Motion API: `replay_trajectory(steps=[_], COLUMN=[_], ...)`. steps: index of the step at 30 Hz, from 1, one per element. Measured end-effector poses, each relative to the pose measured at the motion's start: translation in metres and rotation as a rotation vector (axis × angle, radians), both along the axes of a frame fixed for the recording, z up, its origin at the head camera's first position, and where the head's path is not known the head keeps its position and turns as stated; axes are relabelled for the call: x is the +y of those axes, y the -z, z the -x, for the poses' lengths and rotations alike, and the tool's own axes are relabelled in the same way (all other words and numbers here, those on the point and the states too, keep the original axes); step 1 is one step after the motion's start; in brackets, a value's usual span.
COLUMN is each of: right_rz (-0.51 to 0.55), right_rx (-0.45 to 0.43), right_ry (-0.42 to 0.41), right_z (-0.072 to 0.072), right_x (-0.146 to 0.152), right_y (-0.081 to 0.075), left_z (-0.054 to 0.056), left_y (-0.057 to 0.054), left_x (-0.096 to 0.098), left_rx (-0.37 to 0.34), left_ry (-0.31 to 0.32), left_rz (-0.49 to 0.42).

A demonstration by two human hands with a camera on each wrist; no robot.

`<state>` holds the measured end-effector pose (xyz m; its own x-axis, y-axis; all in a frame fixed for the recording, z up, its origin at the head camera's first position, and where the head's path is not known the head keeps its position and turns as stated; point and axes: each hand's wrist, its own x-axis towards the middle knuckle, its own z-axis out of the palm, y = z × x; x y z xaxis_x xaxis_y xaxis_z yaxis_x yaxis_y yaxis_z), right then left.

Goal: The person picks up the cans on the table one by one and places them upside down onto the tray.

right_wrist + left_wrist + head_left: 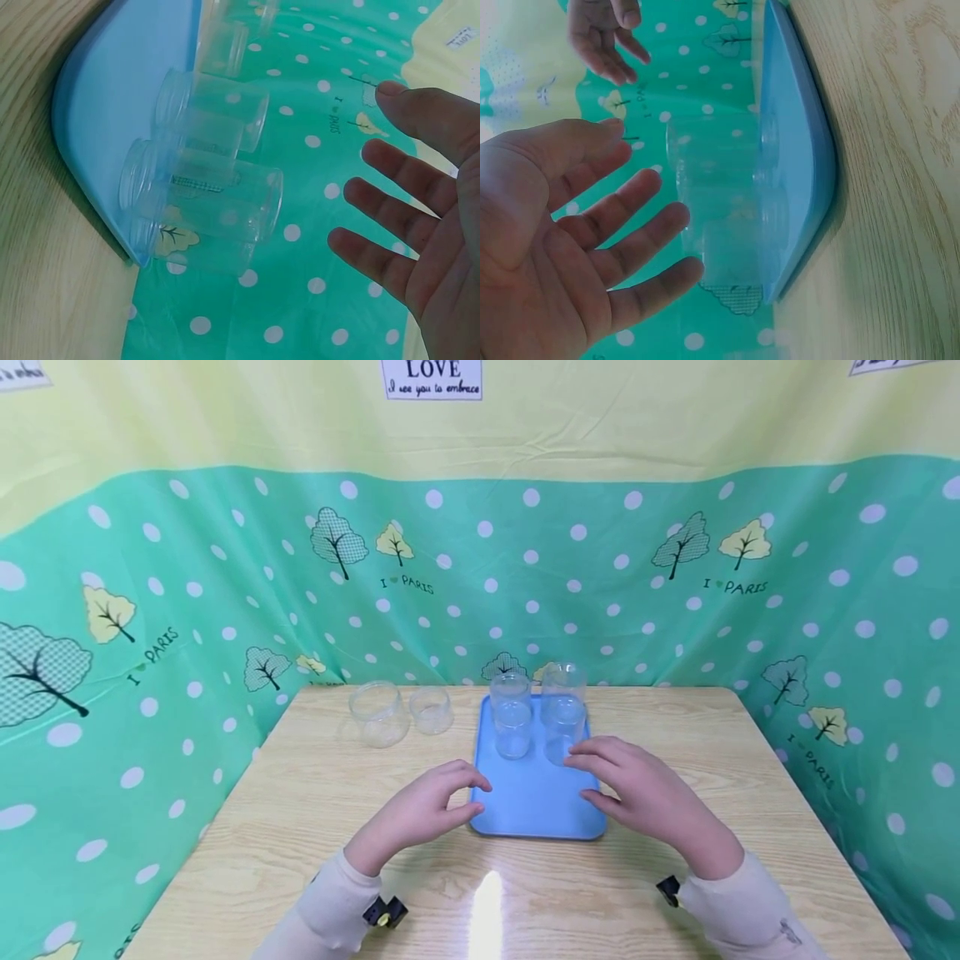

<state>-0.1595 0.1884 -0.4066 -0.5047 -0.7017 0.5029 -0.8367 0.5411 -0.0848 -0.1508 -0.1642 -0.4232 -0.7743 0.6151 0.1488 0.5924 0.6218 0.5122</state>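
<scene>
A green and yellow curtain (187, 643) printed with dots and small trees hangs on the left and continues round behind a pale wooden table (255, 827). Toward the table's far left stands a wide, clear container (379, 714), and just to its right a smaller clear container (431, 710); both stand directly on the wood. Nearer the viewer, a person's left hand (427, 806) reaches in from a pale sleeve, thumb and fingers apart and loosely bent, holding nothing, by the near left edge of a blue tray (536, 802). The tray lies flat at the table's middle. On its far half stand four clear, upright containers in two columns: a back left one (510, 687), a front left one (513, 733), a back right one (564, 677) and a front right one (564, 727). Farther right, the right hand (637, 783) is likewise loosely spread and holds nothing; its fingertips overlap the front right container from above, but the right wrist view shows them apart from the glassy shapes.
</scene>
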Motion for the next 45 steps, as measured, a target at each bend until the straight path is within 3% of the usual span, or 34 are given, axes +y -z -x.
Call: replay_trajectory(steps=[7, 14, 30, 34, 39, 45], right_rz=[-0.005, -0.006, -0.074, -0.084, -0.105, -0.097], right_rx=[0.012, -0.004, -0.132, -0.162, -0.191, -0.188], right_ry=[-0.002, 0.015, 0.075, 0.089, 0.106, 0.114], right_z=[-0.002, -0.001, -0.002, -0.001, 0.000, 0.001], right_x=[0.000, 0.003, 0.002, 0.003, 0.005, 0.007], right_y=[-0.001, 0.000, 0.004, 0.007, 0.010, 0.010], left_z=[0.002, 0.006, 0.030, 0.042, 0.067, 0.103], left_y=[0.000, -0.004, -0.047, -0.058, -0.065, -0.067], left_x=[-0.001, 0.003, 0.005, 0.004, 0.003, 0.006], left_rx=[-0.010, 0.034, 0.137, 0.146, 0.157, 0.087], left_ry=[-0.005, 0.014, 0.022, 0.023, 0.030, 0.003], left_rz=[-0.011, 0.043, 0.209, 0.229, 0.255, 0.303])
